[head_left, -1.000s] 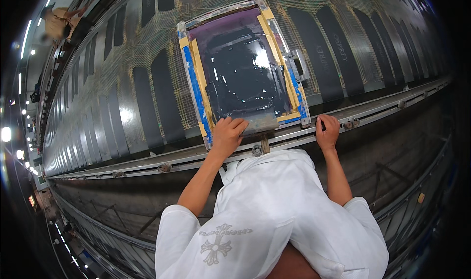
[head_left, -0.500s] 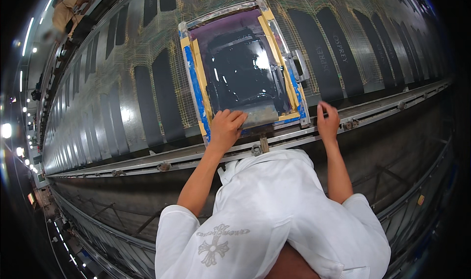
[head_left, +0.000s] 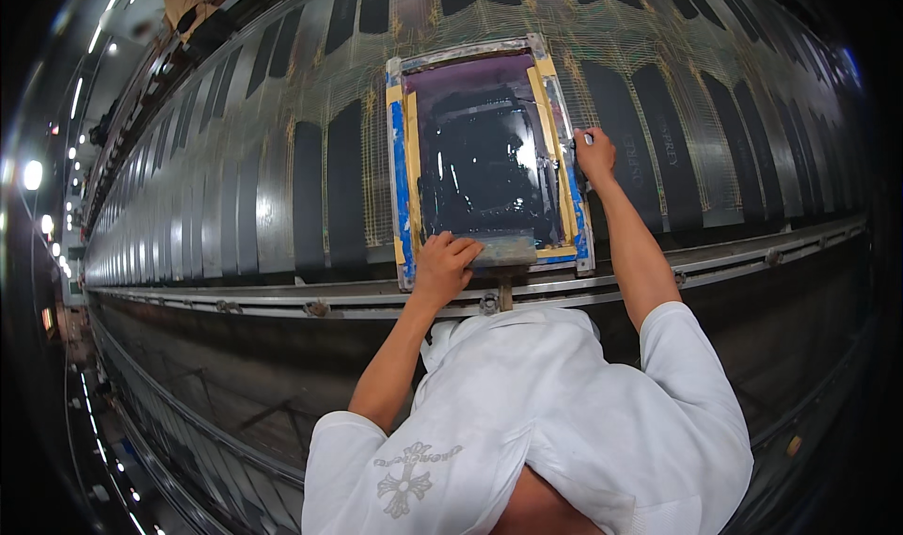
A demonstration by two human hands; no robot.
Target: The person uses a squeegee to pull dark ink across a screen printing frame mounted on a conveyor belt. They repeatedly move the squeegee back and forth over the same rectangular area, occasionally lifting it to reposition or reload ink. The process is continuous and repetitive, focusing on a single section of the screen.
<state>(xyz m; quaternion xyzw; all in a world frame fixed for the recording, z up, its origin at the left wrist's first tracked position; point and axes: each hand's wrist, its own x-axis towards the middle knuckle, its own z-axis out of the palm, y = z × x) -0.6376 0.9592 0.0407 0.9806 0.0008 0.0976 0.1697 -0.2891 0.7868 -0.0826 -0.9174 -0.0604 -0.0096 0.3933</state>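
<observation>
Dark ink [head_left: 475, 173] lies in a taped screen frame [head_left: 400, 173] on the long surface [head_left: 273, 192]. Left hand [head_left: 445, 270] grasps the squeegee [head_left: 510, 249] at the near end; right hand [head_left: 594, 156] curls at the right rail, hold unclear. Apparent step: securing both grips; next move calls for level control.

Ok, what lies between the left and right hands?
From the left hand to the right hand, the head view shows a flat grey blade, glossy black liquid, then a yellow tape strip and the right side of the rectangular blue-taped frame.

One frame [head_left: 402, 178], one squeegee [head_left: 506, 251], two near hands [head_left: 446, 268] [head_left: 594, 157] show.
</observation>
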